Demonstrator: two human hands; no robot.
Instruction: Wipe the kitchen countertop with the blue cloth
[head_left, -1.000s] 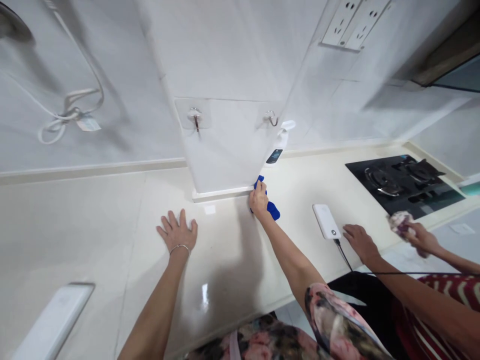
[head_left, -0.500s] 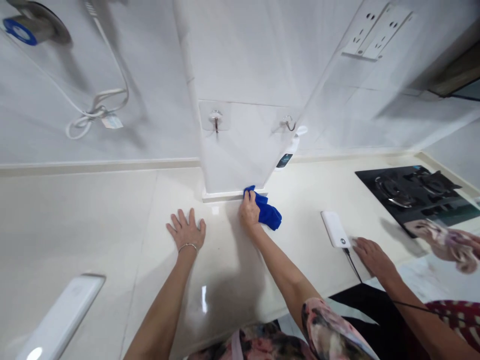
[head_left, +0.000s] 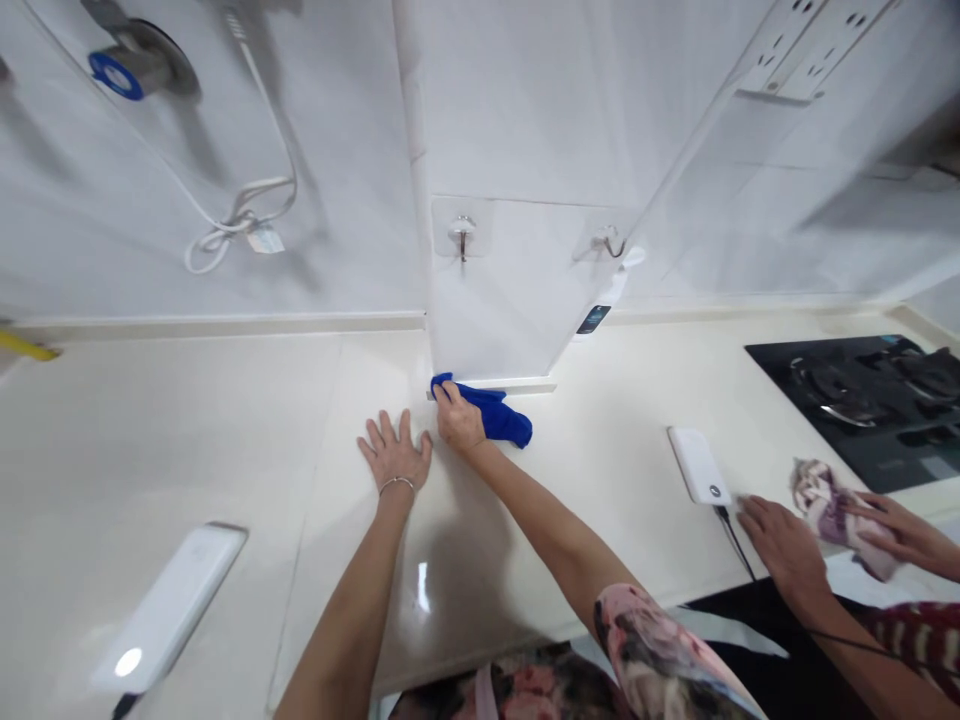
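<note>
My right hand (head_left: 459, 420) is closed on a bunched blue cloth (head_left: 506, 418). It presses the cloth against the low ledge (head_left: 529, 384) at the foot of the white wall column (head_left: 491, 320), at the ledge's left end. The cloth's loose end trails to the right on the countertop. Flat on the pale countertop (head_left: 360, 620), just left of it, lies my left hand (head_left: 396, 455) with fingers spread, a thin bracelet at its wrist. Nothing is in that hand.
A white power bank (head_left: 697, 465) with a black cable lies to the right, and another white device (head_left: 180, 600) at the lower left. A co-worker's hands (head_left: 787, 545) are at the right, one with a patterned cloth (head_left: 832, 505). Beyond is a black gas stove (head_left: 862, 400). A white bottle (head_left: 600, 310) stands behind the column.
My right hand has slid the blue cloth left along the ledge. My left hand stays flat. The co-worker's patterned cloth has moved left onto the counter, and my view has shifted a little.
</note>
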